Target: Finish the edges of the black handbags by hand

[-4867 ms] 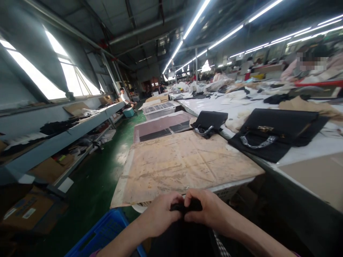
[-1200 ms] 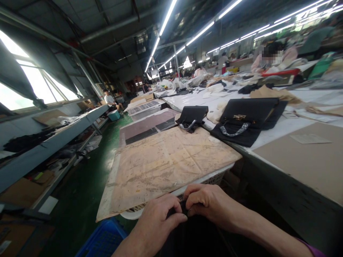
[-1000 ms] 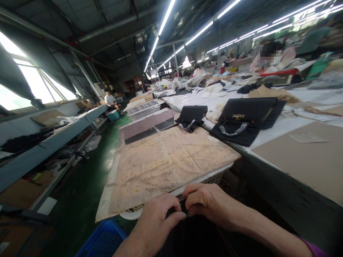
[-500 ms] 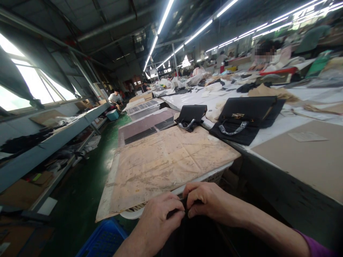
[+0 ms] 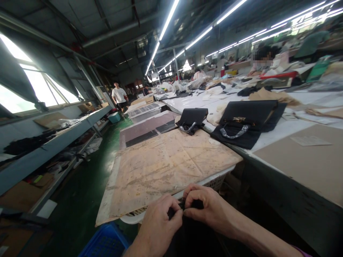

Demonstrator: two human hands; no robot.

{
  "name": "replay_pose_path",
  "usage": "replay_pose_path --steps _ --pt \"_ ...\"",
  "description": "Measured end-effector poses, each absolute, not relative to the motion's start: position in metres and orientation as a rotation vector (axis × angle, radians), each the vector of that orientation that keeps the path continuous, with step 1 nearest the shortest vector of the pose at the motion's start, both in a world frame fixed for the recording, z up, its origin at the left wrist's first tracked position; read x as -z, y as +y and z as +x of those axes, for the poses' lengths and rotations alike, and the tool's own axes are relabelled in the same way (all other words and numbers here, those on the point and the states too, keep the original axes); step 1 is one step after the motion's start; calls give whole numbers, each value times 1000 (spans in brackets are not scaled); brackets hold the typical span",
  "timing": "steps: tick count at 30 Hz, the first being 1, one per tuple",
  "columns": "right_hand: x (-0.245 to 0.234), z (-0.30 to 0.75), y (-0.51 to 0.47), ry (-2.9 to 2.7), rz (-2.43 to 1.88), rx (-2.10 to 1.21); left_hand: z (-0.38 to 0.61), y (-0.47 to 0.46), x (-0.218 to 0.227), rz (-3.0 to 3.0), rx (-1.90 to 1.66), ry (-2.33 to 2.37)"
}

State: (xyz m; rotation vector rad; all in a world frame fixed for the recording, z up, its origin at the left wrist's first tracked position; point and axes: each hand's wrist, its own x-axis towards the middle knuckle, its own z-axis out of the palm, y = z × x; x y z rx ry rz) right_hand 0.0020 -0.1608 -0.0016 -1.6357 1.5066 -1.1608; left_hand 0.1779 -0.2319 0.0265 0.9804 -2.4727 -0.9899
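My left hand [image 5: 160,221] and my right hand [image 5: 205,207] meet at the bottom middle, just in front of a stained tan board. Thumb and fingers of each are pinched together at the upper edge of a dark black piece [image 5: 197,233], which looks like soft bag material. Most of that piece sinks into shadow below the hands, so its full shape is hidden. Beyond the board lie a small black handbag [image 5: 193,117] and a larger black handbag [image 5: 249,112] with a gold clasp, both with wrapped handles hanging forward.
The tan board [image 5: 166,167] rests on a white plastic basket [image 5: 214,182]. A blue crate [image 5: 104,241] stands on the floor at lower left. A long white worktable [image 5: 184,102] runs along the right, and a shelf bench [image 5: 61,132] along the left. A person [image 5: 119,95] stands in the aisle.
The fingers of my right hand have arched into a rounder pinch, and both hands stay close together at the black piece's edge. The person in the aisle has risen from a crouch.
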Motion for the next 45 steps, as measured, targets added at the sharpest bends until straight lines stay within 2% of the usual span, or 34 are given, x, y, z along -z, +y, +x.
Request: replay_pose_path --steps 4,12,37,45 --pt "2 3 -159 1526 -1624 1232 179 -230 -25 1072 1058 -2408" --pt "3 3 -162 1649 -1648 1163 182 -232 -15 1032 1510 -2076" --pt "-4 -1 -154 1669 -1938 1095 184 -234 -17 1051 1551 -2110" --pt "-18 -2 -161 1594 -2163 1014 185 -232 -19 1067 1531 -2120"
